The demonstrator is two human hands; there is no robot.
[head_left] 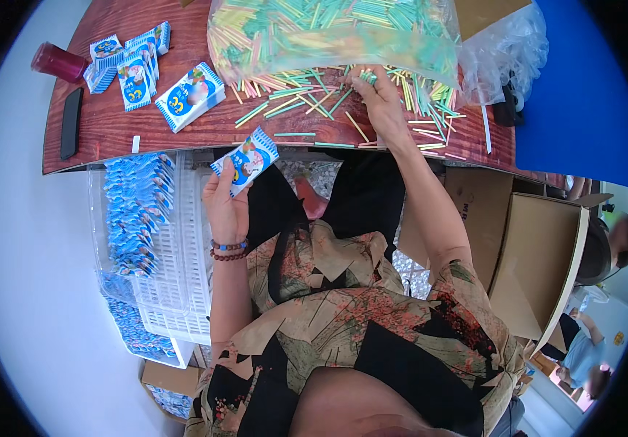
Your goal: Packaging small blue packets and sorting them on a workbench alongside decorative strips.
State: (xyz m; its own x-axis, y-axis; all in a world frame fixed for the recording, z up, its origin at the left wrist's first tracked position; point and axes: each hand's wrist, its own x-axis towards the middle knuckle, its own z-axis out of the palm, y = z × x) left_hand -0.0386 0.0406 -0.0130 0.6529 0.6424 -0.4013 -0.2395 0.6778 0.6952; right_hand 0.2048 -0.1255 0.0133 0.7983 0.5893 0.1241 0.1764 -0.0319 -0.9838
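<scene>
My left hand point(225, 206) holds a small blue and white packet point(247, 160) upright just in front of the table's near edge. My right hand point(379, 98) reaches onto the wooden table point(110, 124) and pinches a few thin coloured sticks point(366, 75) from the loose pile point(306, 98) spread there. Behind the pile lies a large clear plastic bag point(328, 33) stuffed with yellow, green and pink sticks.
Several blue packets point(190, 95) lie at the table's left, with a dark red cup point(59, 62) and a black phone point(71, 122). A white plastic crate point(175, 291) holding rows of packets point(135, 211) stands at my left. Cardboard boxes point(539, 255) are at my right.
</scene>
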